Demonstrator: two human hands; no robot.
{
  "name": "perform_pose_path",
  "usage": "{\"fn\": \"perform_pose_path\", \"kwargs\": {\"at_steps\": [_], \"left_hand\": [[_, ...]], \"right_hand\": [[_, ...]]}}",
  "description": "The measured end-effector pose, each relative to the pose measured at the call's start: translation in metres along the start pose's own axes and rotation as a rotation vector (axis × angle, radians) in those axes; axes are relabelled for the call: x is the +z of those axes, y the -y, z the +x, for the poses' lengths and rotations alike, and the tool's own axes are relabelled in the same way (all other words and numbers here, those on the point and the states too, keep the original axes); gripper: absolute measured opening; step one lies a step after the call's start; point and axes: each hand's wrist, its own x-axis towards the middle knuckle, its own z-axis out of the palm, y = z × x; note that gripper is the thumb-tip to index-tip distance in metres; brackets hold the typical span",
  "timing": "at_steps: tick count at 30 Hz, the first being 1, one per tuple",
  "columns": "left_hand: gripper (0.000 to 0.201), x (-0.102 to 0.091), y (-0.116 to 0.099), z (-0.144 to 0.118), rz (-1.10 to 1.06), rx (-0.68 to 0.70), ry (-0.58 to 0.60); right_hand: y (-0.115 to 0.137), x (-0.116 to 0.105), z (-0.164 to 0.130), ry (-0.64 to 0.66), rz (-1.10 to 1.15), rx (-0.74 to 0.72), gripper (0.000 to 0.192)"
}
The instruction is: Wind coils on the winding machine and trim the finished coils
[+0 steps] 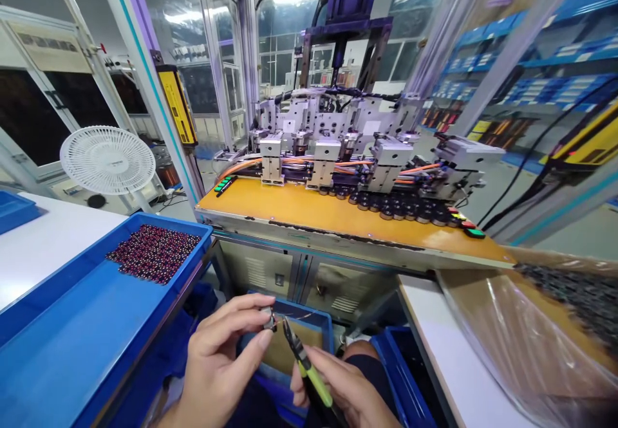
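Between the thumb and fingers of my left hand (222,354) is a small metallic part (269,318) with a dark end. Thin wire-like strands stick out from it to the right. My right hand (340,383) is closed around pliers (309,370) with yellow-green and black handles. The dark jaws point up and left, just right of the small part, with a narrow gap between them. Whether the jaws touch a strand I cannot tell. Below both hands sits a blue bin (326,331) with a brownish bottom.
A blue tray (62,351) at left holds many small dark-red parts (154,252). Ahead, a machine with metal fixtures (326,158) stands on an orange-yellow table (290,208), a row of black round parts (400,206) along it. Clear plastic sheeting (521,351) lies at right. A white fan (109,159) stands left.
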Motion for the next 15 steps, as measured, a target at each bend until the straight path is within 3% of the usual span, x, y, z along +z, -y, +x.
{"fn": "perform_pose_path", "kwargs": {"at_steps": [15], "left_hand": [[0.031,-0.0027,0.0028,0.0005,-0.007,-0.007,-0.002]], "right_hand": [[-0.0051,0.0023,0.0027,-0.014,0.016,-0.057,0.056]]}}
